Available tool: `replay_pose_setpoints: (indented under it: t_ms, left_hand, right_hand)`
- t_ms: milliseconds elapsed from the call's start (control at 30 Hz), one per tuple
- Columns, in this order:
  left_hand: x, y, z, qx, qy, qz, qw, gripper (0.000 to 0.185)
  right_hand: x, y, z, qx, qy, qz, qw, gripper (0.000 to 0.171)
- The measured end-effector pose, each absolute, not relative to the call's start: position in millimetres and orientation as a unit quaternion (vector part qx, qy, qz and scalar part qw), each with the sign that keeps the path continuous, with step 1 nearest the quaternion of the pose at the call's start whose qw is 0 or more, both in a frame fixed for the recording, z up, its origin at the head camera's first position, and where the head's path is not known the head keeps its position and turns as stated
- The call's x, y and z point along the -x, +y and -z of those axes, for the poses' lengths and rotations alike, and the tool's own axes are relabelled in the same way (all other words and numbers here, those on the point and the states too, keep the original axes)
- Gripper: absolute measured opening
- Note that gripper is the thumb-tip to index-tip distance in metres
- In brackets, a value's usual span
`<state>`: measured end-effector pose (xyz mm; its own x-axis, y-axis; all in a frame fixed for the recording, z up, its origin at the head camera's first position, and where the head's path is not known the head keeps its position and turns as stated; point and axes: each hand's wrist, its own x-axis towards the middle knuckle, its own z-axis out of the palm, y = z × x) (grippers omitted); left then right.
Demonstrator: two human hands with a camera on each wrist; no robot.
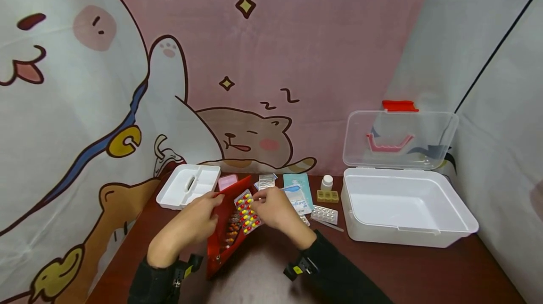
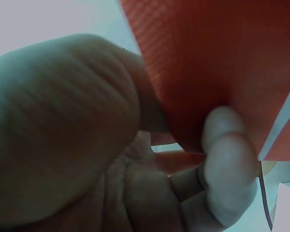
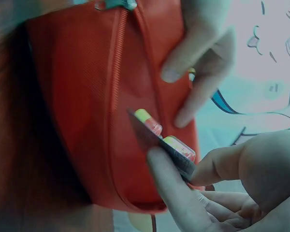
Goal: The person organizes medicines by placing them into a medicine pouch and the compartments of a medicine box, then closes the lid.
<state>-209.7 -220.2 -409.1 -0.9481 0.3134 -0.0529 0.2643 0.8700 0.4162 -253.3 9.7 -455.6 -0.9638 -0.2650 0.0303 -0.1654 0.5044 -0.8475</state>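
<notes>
A red zippered pouch (image 1: 225, 200) stands tilted on the table, its mouth open, with more capsules visible inside. My left hand (image 1: 196, 221) grips the pouch's left edge; the left wrist view shows thumb and fingers on the red material (image 2: 208, 58). Between thumb and fingers, my right hand (image 1: 275, 207) pinches a blister pack (image 1: 246, 209) of red and yellow capsules at the pouch's mouth. Seen edge-on in the right wrist view, the blister pack (image 3: 180, 148) is by the opening next to the zip (image 3: 116, 72).
On the right stands a white box (image 1: 399, 233) with its clear lid (image 1: 399, 125) raised. A white divided tray (image 1: 174, 193) lies back left. Behind the right hand are a white bottle (image 1: 327, 182), a yellow pill case (image 1: 327, 196), blue packets (image 1: 300, 184) and a silver blister pack (image 1: 324, 214).
</notes>
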Motion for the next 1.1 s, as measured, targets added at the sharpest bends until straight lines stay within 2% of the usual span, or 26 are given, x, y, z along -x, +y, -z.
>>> replay_pose_setpoints:
  t_ms: [167, 400, 533, 733, 833, 1100]
  left_hand:
    - [209.6, -220.6, 408.3, -0.146, 0.964, -0.212, 0.065, 0.057]
    - [209.2, -222.1, 410.4, -0.154, 0.964, -0.212, 0.054, 0.058]
    - [209.3, -222.2, 410.8, -0.158, 0.964, -0.208, 0.05, 0.057]
    - [209.5, -221.8, 411.1, -0.172, 0.963, -0.203, 0.031, 0.055]
    - [209.6, -221.4, 411.3, -0.172, 0.963, -0.205, 0.035, 0.055]
    - [209.4, -220.8, 411.0, -0.161, 0.964, -0.208, 0.043, 0.057]
  right_hand:
    - [250.5, -10.3, 464.0, 0.123, 0.878, 0.46, 0.039, 0.022]
    - [248.8, -31.5, 474.8, 0.122, 0.896, 0.425, 0.04, 0.032]
    - [248.7, -35.6, 478.7, 0.122, 0.906, 0.405, 0.029, 0.024]
    - [247.2, -35.1, 479.4, 0.135, 0.897, 0.417, 0.05, 0.01]
    - [247.8, -34.4, 477.9, 0.132, 0.908, 0.398, 0.028, 0.004]
    - [245.1, -42.2, 479.4, 0.13, 0.911, 0.391, 0.022, 0.016]
